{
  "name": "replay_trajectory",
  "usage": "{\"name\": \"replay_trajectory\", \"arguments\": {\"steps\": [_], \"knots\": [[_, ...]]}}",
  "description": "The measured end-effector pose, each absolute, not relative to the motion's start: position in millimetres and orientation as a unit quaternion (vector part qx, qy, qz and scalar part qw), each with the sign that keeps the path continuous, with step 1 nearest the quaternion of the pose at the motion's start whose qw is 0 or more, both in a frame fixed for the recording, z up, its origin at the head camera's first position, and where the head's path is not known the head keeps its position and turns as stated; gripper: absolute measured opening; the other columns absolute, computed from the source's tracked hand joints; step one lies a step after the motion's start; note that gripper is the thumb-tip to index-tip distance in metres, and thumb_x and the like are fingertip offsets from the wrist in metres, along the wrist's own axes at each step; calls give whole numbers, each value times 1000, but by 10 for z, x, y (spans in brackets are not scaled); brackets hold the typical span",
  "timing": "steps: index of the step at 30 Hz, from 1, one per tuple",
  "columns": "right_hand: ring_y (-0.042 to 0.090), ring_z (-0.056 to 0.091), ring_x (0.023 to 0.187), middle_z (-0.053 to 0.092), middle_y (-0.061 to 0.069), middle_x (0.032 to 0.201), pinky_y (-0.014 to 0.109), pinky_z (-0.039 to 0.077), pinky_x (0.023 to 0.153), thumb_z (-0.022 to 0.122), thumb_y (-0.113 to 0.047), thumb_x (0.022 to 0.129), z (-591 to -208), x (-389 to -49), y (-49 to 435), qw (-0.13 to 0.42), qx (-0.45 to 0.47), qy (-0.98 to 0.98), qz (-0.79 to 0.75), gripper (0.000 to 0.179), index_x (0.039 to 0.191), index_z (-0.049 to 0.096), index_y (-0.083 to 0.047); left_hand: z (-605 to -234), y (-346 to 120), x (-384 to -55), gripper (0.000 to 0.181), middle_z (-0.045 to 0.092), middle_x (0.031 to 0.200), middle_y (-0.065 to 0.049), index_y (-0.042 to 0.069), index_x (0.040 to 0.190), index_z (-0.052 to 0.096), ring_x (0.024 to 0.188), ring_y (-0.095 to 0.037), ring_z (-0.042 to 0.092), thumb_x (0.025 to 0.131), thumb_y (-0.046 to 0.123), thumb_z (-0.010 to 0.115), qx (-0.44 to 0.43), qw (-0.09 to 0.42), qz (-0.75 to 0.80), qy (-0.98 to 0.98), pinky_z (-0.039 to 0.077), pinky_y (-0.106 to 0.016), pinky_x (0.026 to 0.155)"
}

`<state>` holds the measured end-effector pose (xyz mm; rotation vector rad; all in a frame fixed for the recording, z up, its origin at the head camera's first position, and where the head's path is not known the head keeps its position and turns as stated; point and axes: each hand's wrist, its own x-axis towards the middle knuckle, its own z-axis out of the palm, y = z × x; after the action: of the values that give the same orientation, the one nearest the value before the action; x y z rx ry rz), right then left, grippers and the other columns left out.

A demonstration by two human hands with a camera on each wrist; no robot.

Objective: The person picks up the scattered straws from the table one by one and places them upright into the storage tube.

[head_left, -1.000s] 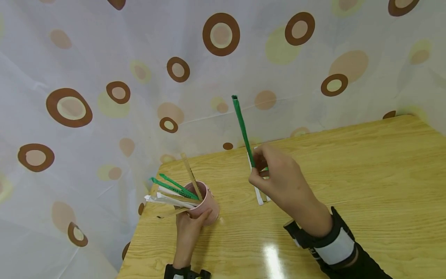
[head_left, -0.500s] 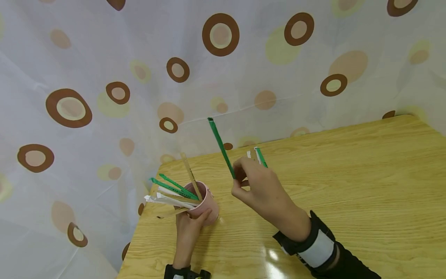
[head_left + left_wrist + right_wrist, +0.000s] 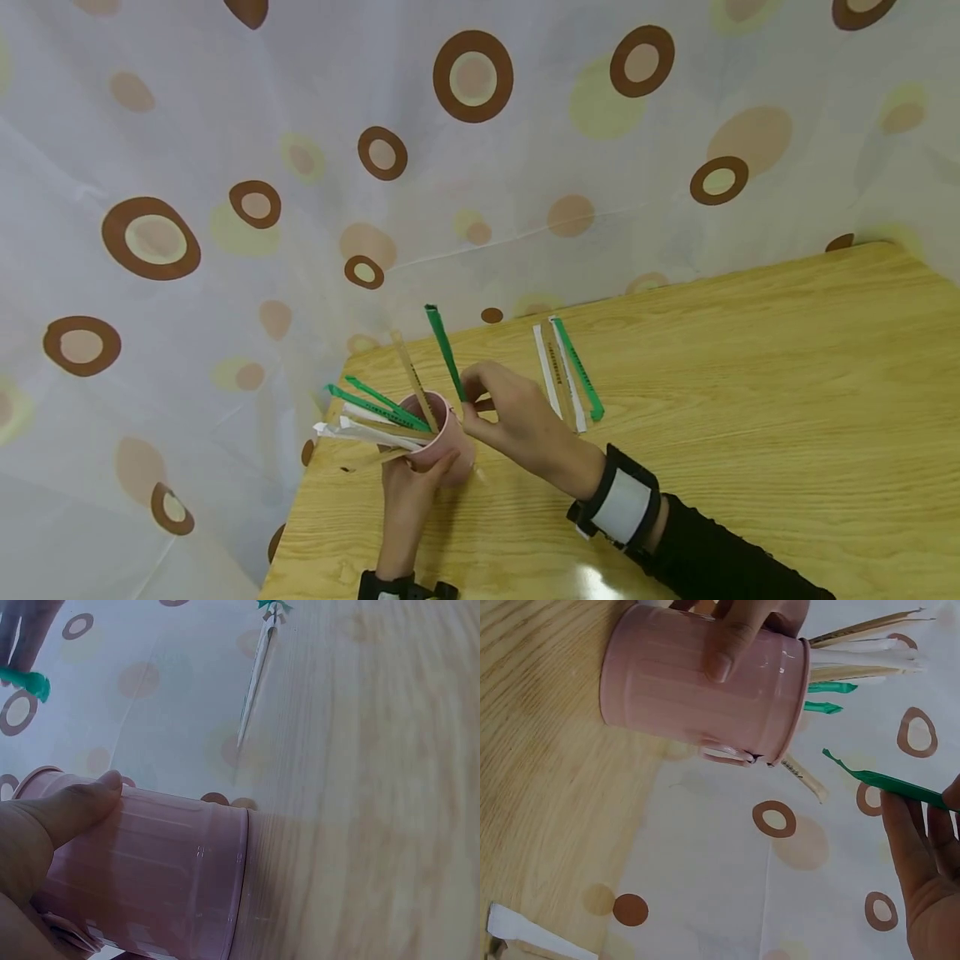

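My left hand (image 3: 408, 492) grips a pink metal-looking cup (image 3: 454, 458), its thumb along the cup's side. Several straws in green, white and brown wrappers lean out of the cup, mostly leftward; one brown straw (image 3: 413, 377) stands steeper. Between thumb and fingers, my right hand (image 3: 517, 421) pinches a green-wrapped straw (image 3: 446, 352) just right of the cup's mouth. In the right wrist view the straw's free end (image 3: 840, 761) is beyond the cup's rim and apart from it. The left wrist view shows the cup's wall (image 3: 157, 862) with the left thumb (image 3: 82, 806) on it.
Right of the cup, a row of wrapped straws lies on the wooden table (image 3: 712, 417): a green one (image 3: 577, 371), a brown one (image 3: 553, 367) and two white ones. A patterned sheet (image 3: 300, 125) hangs behind and left of the table.
My right hand has moved left and down with the green straw, to beside the cup's mouth. The row of straws on the table is uncovered. My left hand and the cup stay put.
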<state>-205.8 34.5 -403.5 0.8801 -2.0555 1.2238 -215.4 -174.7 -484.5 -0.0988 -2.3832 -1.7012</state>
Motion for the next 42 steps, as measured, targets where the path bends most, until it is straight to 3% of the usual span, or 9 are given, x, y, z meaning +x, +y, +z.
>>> {"name": "replay_trajectory", "arguments": {"steps": [5, 12, 16, 28, 42], "knots": [[13, 65, 89, 61, 4, 96, 22, 59, 77, 65, 6, 88, -4068, -2166, 251, 295, 342, -767, 455, 22, 106, 59, -4, -4836, -1751, -2155, 89, 45, 154, -8, 13, 157, 32, 139, -26, 46, 84, 13, 84, -49, 101, -589, -800, 41, -48, 111], [16, 67, 92, 62, 6, 99, 22, 60, 78, 64, 7, 91, -4114, -2281, 90, 275, 347, -764, 469, 20, 107, 58, -3, -4831, -1730, -2139, 92, 46, 149, -15, 3, 152, 31, 138, -28, 44, 79, 8, 88, -26, 118, -579, -807, 38, -50, 113], [14, 67, 93, 62, 5, 100, 17, 57, 79, 63, 5, 92, -4140, -2319, -6, 248, 343, -766, 483, 17, 108, 59, -1, -4831, -1726, -2122, 89, 48, 146, -17, 0, 148, 36, 137, -31, 45, 77, 8, 89, -9, 119, -566, -816, 38, -52, 113], [9, 61, 83, 63, 1, 96, 19, 53, 69, 66, -3, 94, -4223, -2386, -108, 223, 313, -816, 432, 16, 108, 59, -9, -4824, -1719, -2141, 81, 53, 142, -16, 2, 145, 42, 132, -32, 50, 79, 10, 88, -15, 112, -562, -819, 42, -51, 109], [12, 66, 86, 65, 5, 101, 19, 55, 72, 66, 1, 91, -4234, -2374, -110, 216, 327, -818, 420, 30, 119, 58, -3, -4821, -1717, -2146, 88, 51, 145, -14, 4, 150, 36, 133, -29, 49, 79, 9, 88, -16, 112, -581, -806, 41, -50, 110]]}}
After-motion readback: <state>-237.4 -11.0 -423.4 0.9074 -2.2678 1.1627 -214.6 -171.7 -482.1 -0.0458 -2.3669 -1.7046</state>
